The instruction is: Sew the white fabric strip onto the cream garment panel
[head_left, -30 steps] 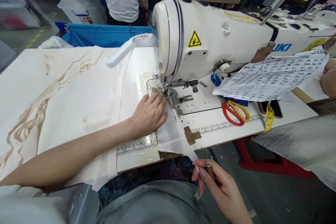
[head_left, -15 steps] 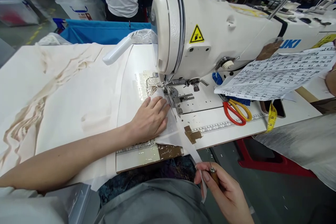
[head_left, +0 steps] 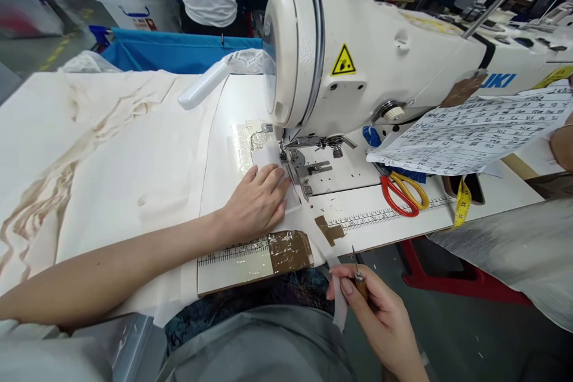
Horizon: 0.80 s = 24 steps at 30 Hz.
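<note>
Left hand (head_left: 255, 200), fingers together, presses white cloth (head_left: 267, 155) at eight o'clock from the presser foot (head_left: 283, 154); at five, right hand (head_left: 373, 313) fingers hold awl (head_left: 360, 287) and strip (head_left: 340, 305), best guided lightly taut.

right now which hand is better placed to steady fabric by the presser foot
Likely the left hand: it rests on white fabric near the presser foot. The right hand, farther off, holds an awl and white strip.

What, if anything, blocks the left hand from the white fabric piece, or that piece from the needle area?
Nothing visible: the left hand rests directly on the white fabric piece, which extends up beside the needle area of the sewing machine. The scissors lie off to the right.
</note>
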Available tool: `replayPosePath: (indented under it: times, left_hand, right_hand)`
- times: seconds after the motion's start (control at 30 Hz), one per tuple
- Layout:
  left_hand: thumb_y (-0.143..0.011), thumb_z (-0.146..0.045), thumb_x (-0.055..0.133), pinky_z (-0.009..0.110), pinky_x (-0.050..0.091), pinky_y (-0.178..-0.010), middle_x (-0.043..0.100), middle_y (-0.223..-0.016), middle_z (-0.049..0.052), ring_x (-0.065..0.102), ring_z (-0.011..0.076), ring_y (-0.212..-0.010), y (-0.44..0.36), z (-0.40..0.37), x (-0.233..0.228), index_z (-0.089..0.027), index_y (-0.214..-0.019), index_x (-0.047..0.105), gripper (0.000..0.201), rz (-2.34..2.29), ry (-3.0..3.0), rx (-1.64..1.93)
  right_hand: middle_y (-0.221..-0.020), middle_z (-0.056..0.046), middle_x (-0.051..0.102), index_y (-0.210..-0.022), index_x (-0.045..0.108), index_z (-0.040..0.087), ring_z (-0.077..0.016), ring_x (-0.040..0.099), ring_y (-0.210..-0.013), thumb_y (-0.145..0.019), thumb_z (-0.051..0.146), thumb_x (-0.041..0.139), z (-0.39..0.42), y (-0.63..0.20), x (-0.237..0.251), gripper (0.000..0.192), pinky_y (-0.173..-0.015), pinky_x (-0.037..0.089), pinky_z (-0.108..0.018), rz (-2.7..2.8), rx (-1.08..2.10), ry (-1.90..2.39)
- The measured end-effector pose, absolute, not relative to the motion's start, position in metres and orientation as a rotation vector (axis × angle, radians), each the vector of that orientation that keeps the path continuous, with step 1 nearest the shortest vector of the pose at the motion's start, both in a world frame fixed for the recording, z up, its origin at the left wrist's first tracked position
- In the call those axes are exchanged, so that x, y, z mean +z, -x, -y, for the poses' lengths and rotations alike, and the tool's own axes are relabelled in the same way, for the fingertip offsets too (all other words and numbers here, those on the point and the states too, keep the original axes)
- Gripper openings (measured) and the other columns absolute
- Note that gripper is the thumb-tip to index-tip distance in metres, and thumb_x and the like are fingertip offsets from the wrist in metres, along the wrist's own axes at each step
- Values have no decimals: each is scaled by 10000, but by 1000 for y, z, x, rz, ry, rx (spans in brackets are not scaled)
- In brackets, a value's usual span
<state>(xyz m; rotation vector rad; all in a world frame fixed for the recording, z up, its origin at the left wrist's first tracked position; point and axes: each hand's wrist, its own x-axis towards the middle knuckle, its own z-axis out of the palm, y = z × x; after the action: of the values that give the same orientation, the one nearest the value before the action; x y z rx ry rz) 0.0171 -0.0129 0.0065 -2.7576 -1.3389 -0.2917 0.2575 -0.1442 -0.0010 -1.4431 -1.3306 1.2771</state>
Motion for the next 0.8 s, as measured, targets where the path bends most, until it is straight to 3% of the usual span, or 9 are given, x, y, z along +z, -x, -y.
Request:
replayPosePath:
  times: [0.2, 0.4, 0.63, 0.8]
  left_hand:
    - [-1008, -290, 334, 534, 400, -1068, 530, -1339, 199, 436, 344, -1285, -16, 13, 6, -45, -1342, 508, 449, 1350, 2780, -314]
    - [-1000, -282, 348, 524, 391, -1090, 530, -1355, 193, 434, 340, -1301, -17, 13, 5, -55, -1332, 516, 435, 1369, 2779, -339]
    - [-992, -288, 369, 526, 397, -1084, 540, -1329, 193, 442, 346, -1290, -18, 13, 3, -59, -1313, 531, 426, 1370, 2764, -379]
    - [-996, -298, 356, 499, 369, -1103, 560, -1264, 179, 448, 334, -1225, -18, 12, 4, -43, -1289, 544, 431, 1372, 2732, -361]
  right_hand:
    - [-731, -31, 698, -1020, 698, 215, -159, 614, -594, -979, 436, 552, 132, -260, -10, 268, -533, 491, -235, 1505, 1180, 1419]
    - [-810, -42, 731, -1014, 722, 215, -158, 655, -624, -968, 390, 564, 119, -257, -5, 240, -590, 547, -236, 1618, 1039, 1433]
    - [-1017, -108, 773, -1049, 713, 199, -241, 731, -960, -966, 379, 544, 104, -248, 8, 260, -787, 598, -289, 1698, 989, 1447]
    - [-996, -97, 753, -1096, 710, 196, -236, 721, -946, -975, 376, 515, 97, -244, 12, 292, -813, 601, -313, 1733, 975, 1456]
